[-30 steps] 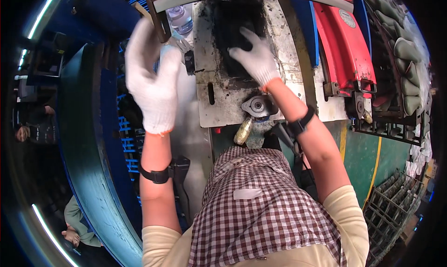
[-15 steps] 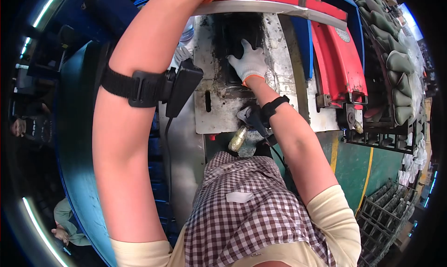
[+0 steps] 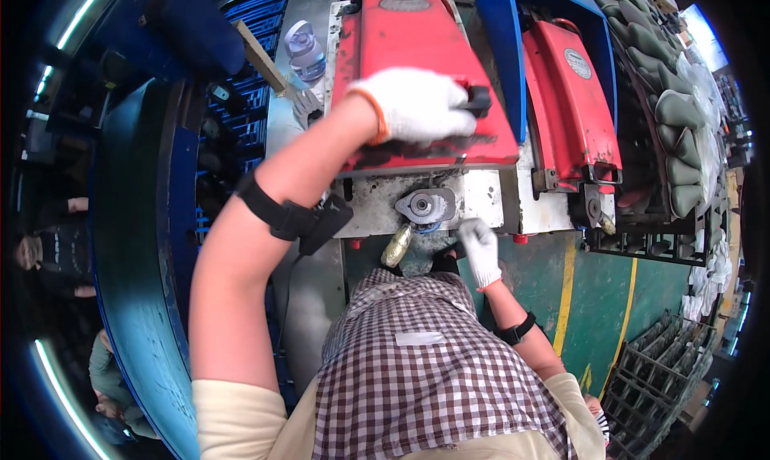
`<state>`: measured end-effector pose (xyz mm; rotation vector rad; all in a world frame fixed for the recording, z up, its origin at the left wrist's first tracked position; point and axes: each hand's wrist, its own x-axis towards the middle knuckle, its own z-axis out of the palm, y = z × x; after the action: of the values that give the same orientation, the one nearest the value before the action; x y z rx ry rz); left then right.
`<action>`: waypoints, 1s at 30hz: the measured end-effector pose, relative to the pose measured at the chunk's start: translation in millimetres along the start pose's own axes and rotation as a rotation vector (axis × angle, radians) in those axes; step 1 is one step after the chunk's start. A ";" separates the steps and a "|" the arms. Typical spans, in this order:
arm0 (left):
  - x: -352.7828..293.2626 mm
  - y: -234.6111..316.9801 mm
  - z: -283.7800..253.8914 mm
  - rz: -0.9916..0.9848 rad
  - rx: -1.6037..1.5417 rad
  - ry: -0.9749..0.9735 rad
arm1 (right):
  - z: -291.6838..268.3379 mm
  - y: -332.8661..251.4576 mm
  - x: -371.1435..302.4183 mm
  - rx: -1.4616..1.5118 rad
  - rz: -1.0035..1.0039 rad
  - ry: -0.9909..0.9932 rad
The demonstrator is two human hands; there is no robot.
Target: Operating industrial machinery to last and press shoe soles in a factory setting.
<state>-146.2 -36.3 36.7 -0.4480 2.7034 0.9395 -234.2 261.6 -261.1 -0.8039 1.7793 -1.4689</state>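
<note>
My left hand (image 3: 413, 105), in a white knit glove with an orange cuff, reaches over the lowered red lid (image 3: 421, 35) of a press. Its fingers are closed round the black handle (image 3: 479, 101) at the lid's near side; motion blurs the glove. My right hand (image 3: 480, 251), also gloved, hangs bent in front of the press's near edge, right of a lever grip wrapped in yellowish tape (image 3: 397, 246). Its fingers are blurred and partly hidden. Between lid and lever sits a round grey metal pivot (image 3: 423, 206) on the pale metal bed (image 3: 480, 203). The dark plate is covered.
A second red press (image 3: 569, 99) with blue side panels stands to the right. Beyond it are racks of grey-green moulded pieces (image 3: 686, 111). A clear bottle (image 3: 305, 51) stands left of the lid, near a blue-sided conveyor (image 3: 144, 243). A wire rack (image 3: 662, 368) is low right.
The red lid has come down over the bed, with my left hand drawn nearer on it. My right hand has left the dark plate and moved back to the press's front edge.
</note>
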 end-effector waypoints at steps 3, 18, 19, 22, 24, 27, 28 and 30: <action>9.5 -29.5 57.7 0.005 0.084 0.042 | 3.9 -24.9 0.8 0.094 0.571 -0.501; 24.2 -53.6 149.3 -0.104 0.247 0.160 | 43.8 -27.3 19.8 0.886 0.955 -0.959; 23.5 -54.5 150.6 -0.116 0.240 0.165 | 25.6 -39.9 21.1 0.807 1.013 -0.903; 24.5 -50.8 149.6 -0.110 0.228 0.164 | -40.7 -46.3 28.0 0.900 0.890 -0.721; 25.3 -50.3 148.9 -0.055 0.228 0.219 | -74.8 -55.1 22.9 0.537 0.780 -0.532; 26.6 -53.7 152.6 -0.054 0.207 0.288 | -120.0 -60.7 22.5 0.285 0.501 -0.241; 29.0 -43.9 146.6 -0.077 0.187 0.271 | -144.7 -45.1 26.3 0.122 0.337 -0.162; 24.3 -44.4 146.6 -0.126 0.206 0.311 | -173.9 -64.2 33.5 -0.160 0.123 0.201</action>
<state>-133.9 18.5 -107.8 -0.7665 2.9627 0.5902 -393.3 321.2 -179.7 -0.6290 2.0790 -1.3798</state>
